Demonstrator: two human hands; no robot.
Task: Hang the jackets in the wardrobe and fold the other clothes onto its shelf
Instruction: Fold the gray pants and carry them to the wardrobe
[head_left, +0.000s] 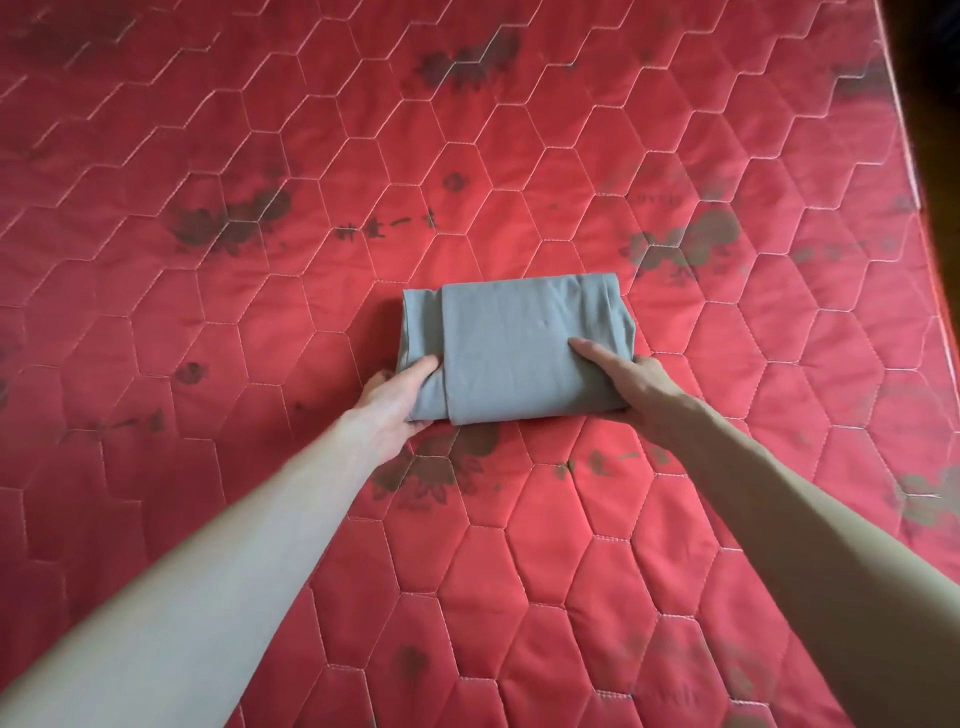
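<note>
While the folded grey-green cotton garment (511, 351) lies flat near the middle of the red quilted mattress with its hexagon stitching and dark flower prints (623, 571), I have both hands on its near edge. My left hand (397, 397) has its grip closed on the near left corner, thumb on top and fingers tucked underneath, pinching the layers together. My right hand (621, 382) grasps the near right corner the same way, with its thumb lying across the top panel. I judge the folding itself done and the lift to the wardrobe shelf next; neither wardrobe nor shelf is in view. What worries me is that I hold only the near edge: the far half is unsupported, and on lifting it could droop and let the bundle fall open. The top panel also overlaps a narrower strip at the left, so a grip catching only the upper layers would let the lower ones slide out. Sliding my palms further beneath before raising it should keep the fold intact.
</note>
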